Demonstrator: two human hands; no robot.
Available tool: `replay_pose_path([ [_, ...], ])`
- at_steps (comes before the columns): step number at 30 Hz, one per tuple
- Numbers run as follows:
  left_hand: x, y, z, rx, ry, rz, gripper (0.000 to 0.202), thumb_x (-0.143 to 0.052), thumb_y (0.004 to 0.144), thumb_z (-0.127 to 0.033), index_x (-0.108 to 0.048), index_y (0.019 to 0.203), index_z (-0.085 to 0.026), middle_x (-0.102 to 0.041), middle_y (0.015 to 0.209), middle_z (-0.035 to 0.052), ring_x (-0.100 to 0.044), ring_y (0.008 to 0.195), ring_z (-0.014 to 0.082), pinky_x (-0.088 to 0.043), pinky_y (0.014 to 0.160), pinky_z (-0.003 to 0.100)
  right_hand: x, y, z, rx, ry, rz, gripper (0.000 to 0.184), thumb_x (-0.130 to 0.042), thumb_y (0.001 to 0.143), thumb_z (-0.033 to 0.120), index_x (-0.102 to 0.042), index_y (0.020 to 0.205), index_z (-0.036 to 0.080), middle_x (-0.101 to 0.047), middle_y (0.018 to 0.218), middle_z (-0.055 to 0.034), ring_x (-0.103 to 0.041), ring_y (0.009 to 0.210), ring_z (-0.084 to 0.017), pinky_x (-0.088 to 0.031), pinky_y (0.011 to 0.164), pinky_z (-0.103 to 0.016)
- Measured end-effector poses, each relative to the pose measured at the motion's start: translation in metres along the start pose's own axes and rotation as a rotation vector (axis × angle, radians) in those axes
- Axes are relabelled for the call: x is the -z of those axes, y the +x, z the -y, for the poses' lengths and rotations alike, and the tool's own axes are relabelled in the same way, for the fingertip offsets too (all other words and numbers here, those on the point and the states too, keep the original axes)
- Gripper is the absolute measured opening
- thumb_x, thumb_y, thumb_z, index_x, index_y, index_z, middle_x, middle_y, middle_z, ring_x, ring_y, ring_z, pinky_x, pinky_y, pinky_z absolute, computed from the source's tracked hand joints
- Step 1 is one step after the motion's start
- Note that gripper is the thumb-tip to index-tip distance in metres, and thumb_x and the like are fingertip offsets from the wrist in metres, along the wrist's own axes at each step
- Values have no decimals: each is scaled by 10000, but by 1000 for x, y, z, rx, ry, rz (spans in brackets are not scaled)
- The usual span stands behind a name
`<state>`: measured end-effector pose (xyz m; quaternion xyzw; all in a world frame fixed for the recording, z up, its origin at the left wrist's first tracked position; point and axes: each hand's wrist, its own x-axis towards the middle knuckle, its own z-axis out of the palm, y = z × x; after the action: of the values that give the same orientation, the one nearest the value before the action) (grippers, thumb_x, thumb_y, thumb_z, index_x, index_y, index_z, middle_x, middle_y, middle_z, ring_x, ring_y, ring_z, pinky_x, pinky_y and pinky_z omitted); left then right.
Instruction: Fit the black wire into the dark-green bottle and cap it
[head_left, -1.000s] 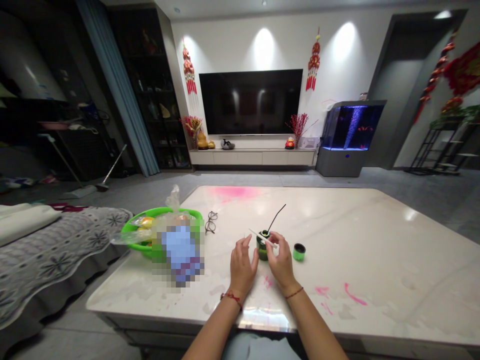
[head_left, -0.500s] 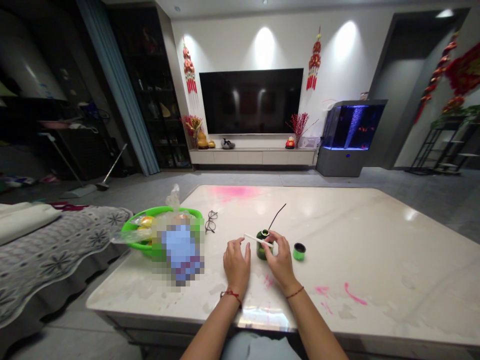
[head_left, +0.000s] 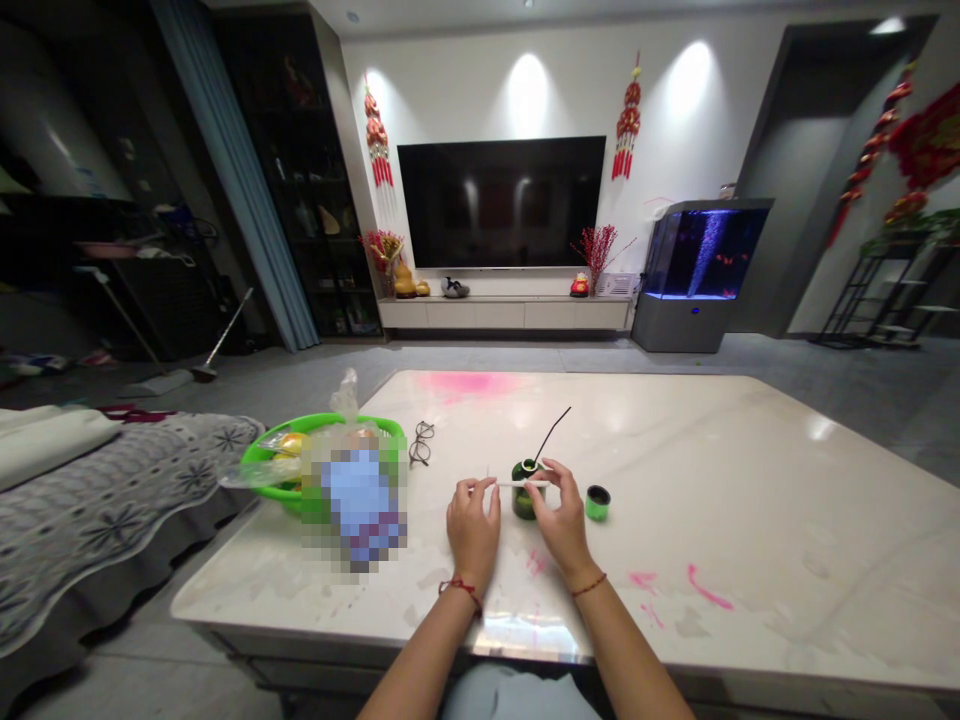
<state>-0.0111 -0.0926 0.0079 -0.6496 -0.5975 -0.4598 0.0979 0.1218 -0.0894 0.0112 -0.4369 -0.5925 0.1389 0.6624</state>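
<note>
My right hand [head_left: 561, 520] pinches a thin white stick [head_left: 511, 484] between thumb and fingers. The stick lies nearly level across the front of a dark green glass bottle [head_left: 528, 504]. At the stick's left end is my left hand [head_left: 472, 525], its fingers curled and the thumb and index finger closed around the tip. A faint thin upright line shows above those fingers, too fine to name. The bottle stands uncapped, and a thin black rod [head_left: 553, 432] leans out of its mouth. Right of my right hand sits a green cap [head_left: 598, 503] with its dark hollow side showing.
On the white table [head_left: 750, 480] are pink stains [head_left: 709, 588]. A green basket [head_left: 259, 440] holding bagged items stands at the left, with a blurred blue thing [head_left: 364, 505] in front. Folded eyeglasses [head_left: 421, 443] lie beside it. A sofa [head_left: 150, 480] is at far left.
The white stick has swung from a slant to nearly level, its left end coming down to my left fingers, which now close on it. The bottle and cap stay put.
</note>
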Motion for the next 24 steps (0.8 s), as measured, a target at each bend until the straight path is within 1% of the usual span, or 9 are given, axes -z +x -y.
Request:
replay_pose_path([
  [3,0,-1,-1,-54,-8,41,177,-509,833,-275,-626,946,-205,-552,856,46,-560,783,183,-446,708,323,-1,1,1,-54,72,-43,358,-574,788,288,-479,1113,171,-628,908,-68,-599,882,-186,-466,850,-387],
  [6,0,-1,-2,-71,1,70,169,-506,840,-280,-627,935,-211,-561,850,41,-560,779,179,-442,703,321,-2,1,2,-74,123,-76,371,-597,771,304,-486,1096,163,-639,870,-60,-609,838,-179,-479,817,-367],
  [8,0,-1,-2,-80,7,86,170,-500,846,-282,-626,935,-211,-566,848,40,-560,778,178,-438,698,318,-2,2,2,-82,124,-95,322,-601,769,322,-526,1037,160,-639,862,-60,-604,803,-172,-484,783,-350],
  [10,0,-1,-2,-95,10,92,174,-493,851,-285,-626,933,-210,-570,844,40,-559,773,177,-434,692,316,-2,2,2,-81,97,-110,249,-595,773,346,-574,936,158,-636,855,-65,-590,782,-169,-484,757,-341],
  [13,1,-2,-3,-109,10,99,177,-485,855,-288,-625,931,-212,-574,836,39,-559,774,178,-429,689,315,-2,2,3,-70,70,-115,217,-571,792,366,-604,854,160,-635,849,-68,-579,788,-173,-480,754,-343],
  [19,1,-2,-3,-128,10,109,159,-484,853,-272,-609,926,-208,-581,833,34,-564,778,175,-435,694,313,0,6,6,-60,67,-137,239,-512,832,368,-620,880,161,-646,866,-80,-587,801,-178,-485,758,-354],
  [24,1,-1,-4,-134,-9,109,170,-478,856,-264,-583,977,-206,-595,862,32,-573,796,173,-443,710,315,7,30,17,-85,64,-225,270,-521,819,392,-618,897,153,-650,871,-81,-596,786,-176,-486,747,-339],
])
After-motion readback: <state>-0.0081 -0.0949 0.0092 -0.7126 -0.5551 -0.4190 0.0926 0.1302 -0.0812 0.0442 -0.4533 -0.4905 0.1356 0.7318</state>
